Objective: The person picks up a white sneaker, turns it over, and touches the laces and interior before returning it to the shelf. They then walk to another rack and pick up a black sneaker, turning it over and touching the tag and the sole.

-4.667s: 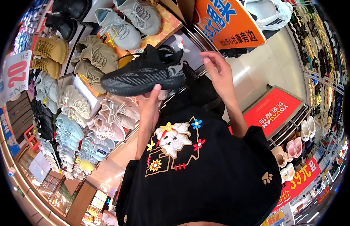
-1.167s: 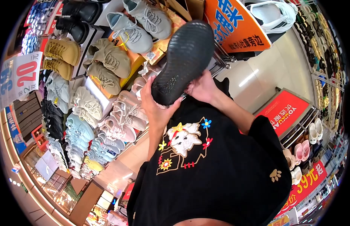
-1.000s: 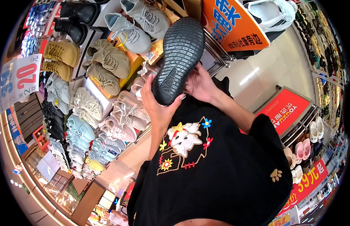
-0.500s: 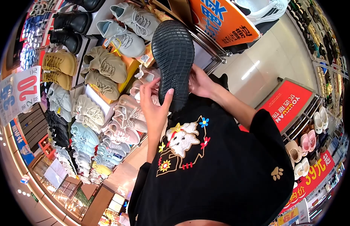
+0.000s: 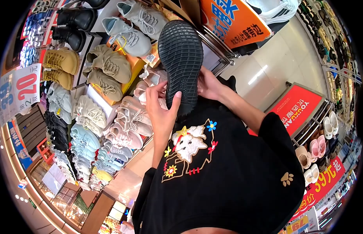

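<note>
A black shoe [image 5: 180, 58] is held up with its ridged sole facing the camera and its toe end pointing away from my body. My left hand [image 5: 162, 103] grips the near, narrower end, its thumb pressed on the sole and its fingers behind the left edge. On the right edge my right hand [image 5: 208, 84] holds the same shoe, its fingers partly hidden behind it. The shoe's upper faces away and cannot be seen.
Rows of shoes stand on the display at left, with grey sneakers [image 5: 130, 37], beige sneakers [image 5: 105, 66] and tan boots [image 5: 60, 64]. An orange sign [image 5: 244, 27] is beyond the shoe. A red sign [image 5: 294, 107] tops a metal rack at right.
The view has shifted slightly against the shelves. Both hands keep their hold, and the shoe has barely moved.
</note>
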`<state>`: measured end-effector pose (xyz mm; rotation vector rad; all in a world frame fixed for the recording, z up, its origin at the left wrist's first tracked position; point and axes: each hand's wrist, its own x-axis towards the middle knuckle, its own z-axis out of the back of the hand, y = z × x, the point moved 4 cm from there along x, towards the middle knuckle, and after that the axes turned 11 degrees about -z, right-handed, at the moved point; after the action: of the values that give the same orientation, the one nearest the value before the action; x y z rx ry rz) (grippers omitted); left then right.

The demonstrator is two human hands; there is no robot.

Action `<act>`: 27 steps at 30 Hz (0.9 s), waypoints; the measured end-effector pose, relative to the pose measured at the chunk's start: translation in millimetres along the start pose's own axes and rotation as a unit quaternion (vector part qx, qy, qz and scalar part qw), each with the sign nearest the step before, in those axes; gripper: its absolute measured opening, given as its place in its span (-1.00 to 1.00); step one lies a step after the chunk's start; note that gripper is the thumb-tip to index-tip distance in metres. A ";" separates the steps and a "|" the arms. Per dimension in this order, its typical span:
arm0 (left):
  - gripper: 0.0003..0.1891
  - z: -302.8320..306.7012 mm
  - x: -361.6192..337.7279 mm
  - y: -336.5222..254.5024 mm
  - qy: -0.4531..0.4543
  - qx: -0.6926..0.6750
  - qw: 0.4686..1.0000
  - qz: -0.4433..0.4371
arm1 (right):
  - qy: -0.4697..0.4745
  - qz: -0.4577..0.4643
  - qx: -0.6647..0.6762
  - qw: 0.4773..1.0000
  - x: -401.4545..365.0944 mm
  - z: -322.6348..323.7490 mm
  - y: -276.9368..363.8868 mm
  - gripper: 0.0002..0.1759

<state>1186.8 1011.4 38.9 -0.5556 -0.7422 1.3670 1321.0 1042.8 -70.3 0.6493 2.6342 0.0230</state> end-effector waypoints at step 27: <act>-0.54 -2.9 -9.3 14.9 -0.040 -0.073 0.995 0.047 | -0.082 -0.007 -0.038 0.996 3.0 0.0 -3.5 -0.57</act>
<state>1178.7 1004.5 24.7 -0.6593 -0.8959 1.4362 1317.0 1041.0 -71.9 0.5808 2.4677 0.0640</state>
